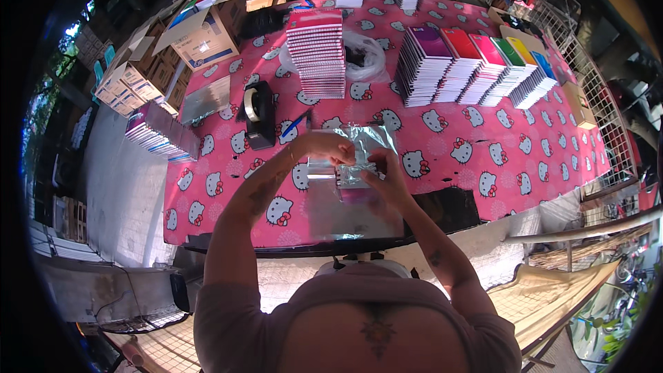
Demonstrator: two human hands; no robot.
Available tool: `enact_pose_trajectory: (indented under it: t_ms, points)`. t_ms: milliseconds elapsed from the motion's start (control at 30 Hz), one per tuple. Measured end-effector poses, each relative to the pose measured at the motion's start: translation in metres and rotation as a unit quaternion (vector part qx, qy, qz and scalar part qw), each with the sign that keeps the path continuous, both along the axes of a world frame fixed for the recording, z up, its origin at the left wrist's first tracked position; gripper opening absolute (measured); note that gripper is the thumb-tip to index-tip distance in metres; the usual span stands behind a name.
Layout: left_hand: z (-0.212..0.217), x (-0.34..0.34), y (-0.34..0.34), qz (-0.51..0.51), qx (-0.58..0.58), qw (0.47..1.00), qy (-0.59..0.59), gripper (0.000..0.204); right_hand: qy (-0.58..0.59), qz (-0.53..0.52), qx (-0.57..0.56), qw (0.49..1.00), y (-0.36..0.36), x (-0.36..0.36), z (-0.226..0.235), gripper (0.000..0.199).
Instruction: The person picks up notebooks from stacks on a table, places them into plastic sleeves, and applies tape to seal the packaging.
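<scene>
A sheet of clear, shiny plastic wrap (378, 139) lies over a spiral notebook (351, 195) at the near middle of the table. My left hand (330, 146) is curled into a fist over the wrap, and whatever it grips is hidden. At the wrap's right side my right hand (388, 174) has its thumb and fingers bent together on the film. Below them a smooth clear sheet (335, 217) reaches the table's front edge. A black tape dispenser (260, 116) stands left of my hands, with a blue pen (295, 123) beside it.
A pink patterned cloth (442, 159) covers the table. A tall stack of notebooks (315, 55) rises beyond my hands, and several coloured stacks (476, 69) stand at the right. Cardboard boxes (204, 40) and another notebook stack (162, 132) line the left. A crumpled plastic bag (373, 62) lies behind.
</scene>
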State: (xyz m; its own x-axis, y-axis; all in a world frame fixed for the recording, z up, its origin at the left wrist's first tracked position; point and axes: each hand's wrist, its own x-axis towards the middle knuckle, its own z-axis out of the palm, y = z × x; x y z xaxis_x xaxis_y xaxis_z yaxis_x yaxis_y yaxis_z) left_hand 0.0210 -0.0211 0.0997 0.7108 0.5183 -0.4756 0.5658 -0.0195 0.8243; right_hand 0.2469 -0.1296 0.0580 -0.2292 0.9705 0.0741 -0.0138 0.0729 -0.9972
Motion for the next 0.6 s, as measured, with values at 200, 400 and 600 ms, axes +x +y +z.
enact_pose_trajectory:
  t_ms: [200, 400, 600]
  points:
    - [0.034, 0.044, -0.062, 0.144, 0.485, 0.860, 0.058, 0.037, 0.140, -0.107, -0.040, 0.984, -0.009, 0.003, -0.007, 0.037]
    - [0.034, 0.060, -0.133, 0.129, 0.533, 0.813, 0.194, 0.076, 0.203, 0.090, -0.289, 0.931, -0.073, 0.029, -0.094, 0.042]
    - [0.021, 0.038, -0.171, 0.438, 0.233, 0.867, 0.050, 0.079, 0.521, 0.110, -0.336, 0.777, -0.079, -0.010, -0.036, 0.057]
